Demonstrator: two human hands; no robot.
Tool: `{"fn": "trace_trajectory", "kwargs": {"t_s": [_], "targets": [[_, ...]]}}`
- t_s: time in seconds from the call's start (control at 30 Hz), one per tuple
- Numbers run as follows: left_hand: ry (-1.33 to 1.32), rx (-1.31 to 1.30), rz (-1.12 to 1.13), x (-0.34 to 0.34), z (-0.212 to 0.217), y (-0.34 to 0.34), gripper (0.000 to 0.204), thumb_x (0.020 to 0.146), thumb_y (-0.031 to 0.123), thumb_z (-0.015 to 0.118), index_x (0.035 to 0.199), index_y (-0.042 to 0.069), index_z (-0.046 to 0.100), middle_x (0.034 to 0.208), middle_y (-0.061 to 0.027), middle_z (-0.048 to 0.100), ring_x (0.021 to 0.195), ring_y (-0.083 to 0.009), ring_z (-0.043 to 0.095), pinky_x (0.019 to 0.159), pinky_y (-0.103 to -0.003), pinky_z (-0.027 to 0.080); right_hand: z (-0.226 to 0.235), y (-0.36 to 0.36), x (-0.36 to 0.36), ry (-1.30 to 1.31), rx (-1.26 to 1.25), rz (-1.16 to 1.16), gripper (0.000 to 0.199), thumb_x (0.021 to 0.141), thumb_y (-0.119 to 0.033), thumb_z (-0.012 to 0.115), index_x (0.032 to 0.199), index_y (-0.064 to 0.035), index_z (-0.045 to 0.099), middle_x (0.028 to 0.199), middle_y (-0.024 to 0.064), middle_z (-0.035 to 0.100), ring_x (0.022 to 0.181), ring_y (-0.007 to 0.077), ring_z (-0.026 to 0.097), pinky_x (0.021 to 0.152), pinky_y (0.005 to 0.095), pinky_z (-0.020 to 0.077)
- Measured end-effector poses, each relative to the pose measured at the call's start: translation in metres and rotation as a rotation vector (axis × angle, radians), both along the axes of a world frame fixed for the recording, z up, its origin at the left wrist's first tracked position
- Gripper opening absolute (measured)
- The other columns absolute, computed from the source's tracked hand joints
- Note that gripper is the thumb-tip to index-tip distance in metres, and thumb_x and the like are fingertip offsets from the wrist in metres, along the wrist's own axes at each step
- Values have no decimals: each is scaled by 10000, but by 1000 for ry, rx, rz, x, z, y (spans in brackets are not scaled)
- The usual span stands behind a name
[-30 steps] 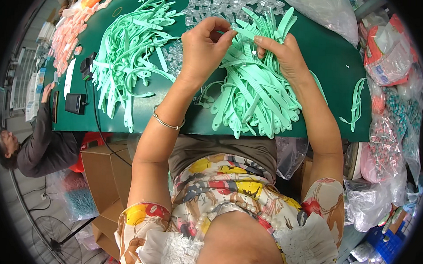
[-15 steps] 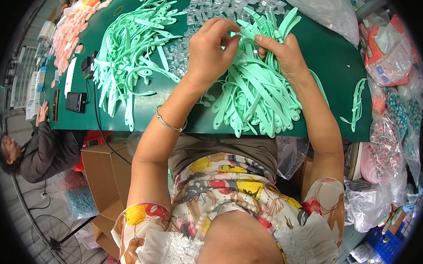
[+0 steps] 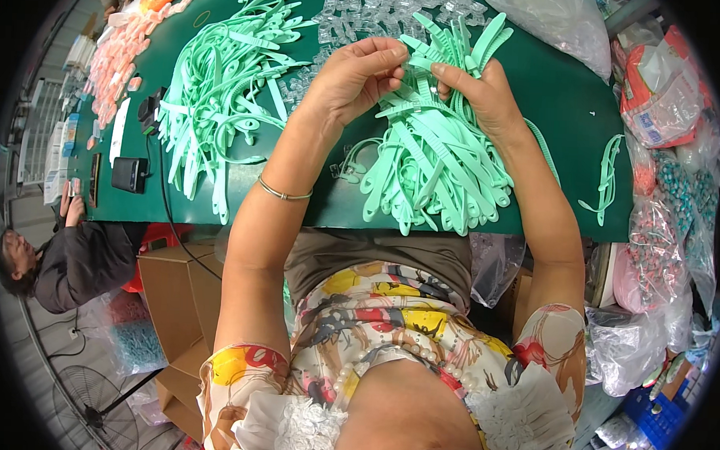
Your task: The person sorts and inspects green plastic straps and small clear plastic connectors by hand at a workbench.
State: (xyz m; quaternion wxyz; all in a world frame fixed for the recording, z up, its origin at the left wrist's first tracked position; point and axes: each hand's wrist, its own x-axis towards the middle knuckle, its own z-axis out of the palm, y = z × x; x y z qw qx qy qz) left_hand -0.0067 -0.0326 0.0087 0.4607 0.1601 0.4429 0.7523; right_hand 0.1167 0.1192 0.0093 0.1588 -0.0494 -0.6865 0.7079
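My right hand point(image 3: 491, 99) is closed round a bunch of mint-green toothed rubber straps point(image 3: 437, 160), thumb on top. Their tips fan out above the hand, while the long ends hang toward the table's near edge. Beside those tips my left hand point(image 3: 357, 78) pinches with thumb and forefinger; what lies between them is too small to make out. Small clear plastic clips point(image 3: 383, 15) lie heaped just beyond my hands. On the left is a second, loose pile of green straps point(image 3: 222, 93).
The green table point(image 3: 568, 181) carries pink pieces point(image 3: 116, 66) at far left, a black box point(image 3: 129, 174) with a cable, and a few stray straps point(image 3: 609, 178) at right. Plastic bags point(image 3: 666, 93) crowd the right edge. A co-worker point(image 3: 73, 262) sits at left beside a cardboard box point(image 3: 179, 298).
My left hand has turned and its fingers have drawn together at the strap tips, its forearm shifting slightly left. My right hand keeps its hold. The co-worker's hands moved a little.
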Motion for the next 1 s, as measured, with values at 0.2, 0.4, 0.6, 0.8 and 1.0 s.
{"fn": "trace_trajectory", "kwargs": {"t_s": [0.2,0.4,0.6,0.8,1.0], "targets": [[-128,62,25,2,0,1,177,834,87,622,967,-8,554,765,-35,578,618,-95,554,544,-190,478,1,-2,0,2,-7,3,147,771,-152,635,744,-21,576,659,17,554,582,99,510,559,246,415],[101,-117,-52,9,8,-4,179,859,185,611,919,25,557,747,-28,566,595,-75,525,510,-181,440,-2,-1,-1,18,-9,2,131,770,-140,639,759,-20,586,654,13,553,580,87,502,547,241,405],[328,-132,3,13,3,-2,226,885,285,572,872,61,548,710,6,530,526,-50,440,446,-178,321,-1,-2,0,7,28,3,130,766,-136,644,772,-19,587,655,9,552,573,82,496,536,235,398],[462,-207,61,26,6,-2,271,912,308,514,811,59,550,651,34,491,508,-39,402,444,-180,290,-4,-1,-1,21,25,-16,150,753,-154,663,778,-19,602,631,1,546,552,74,487,519,230,396],[712,-252,140,27,-1,-2,297,920,313,498,798,47,552,636,44,475,495,-35,373,443,-181,274,-1,-2,1,-12,49,-13,158,752,-155,673,793,-17,610,639,-3,551,556,69,492,516,225,399]]}}
